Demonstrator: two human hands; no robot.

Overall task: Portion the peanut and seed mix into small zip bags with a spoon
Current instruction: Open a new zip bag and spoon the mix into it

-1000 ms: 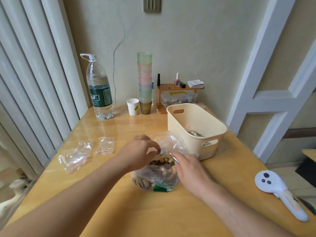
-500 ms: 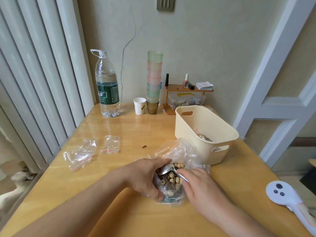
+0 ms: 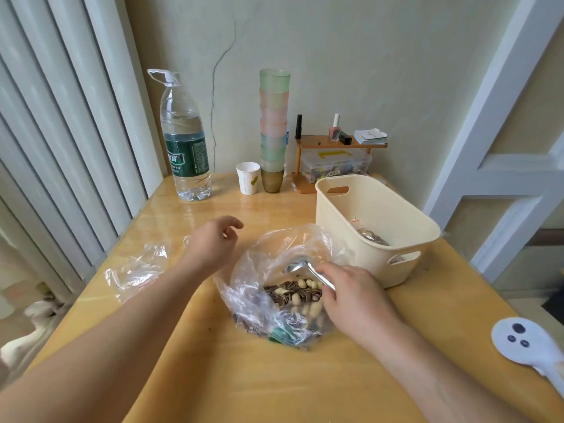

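Head view: right hand (image 3: 351,296) grips spoon (image 3: 308,270), left hand (image 3: 210,244) hovers loosely curled

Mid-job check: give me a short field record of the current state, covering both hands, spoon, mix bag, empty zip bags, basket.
left hand: off the mix bag, above the table, fingers loosely curled, holding nothing
right hand: grips the spoon handle
spoon: bowl inside the bag mouth, above the mix; load cannot be told
mix bag: open, on the table, peanuts and seeds inside
empty zip bags: on the table left of the left forearm
basket: right of the mix bag, some contents at the bottom
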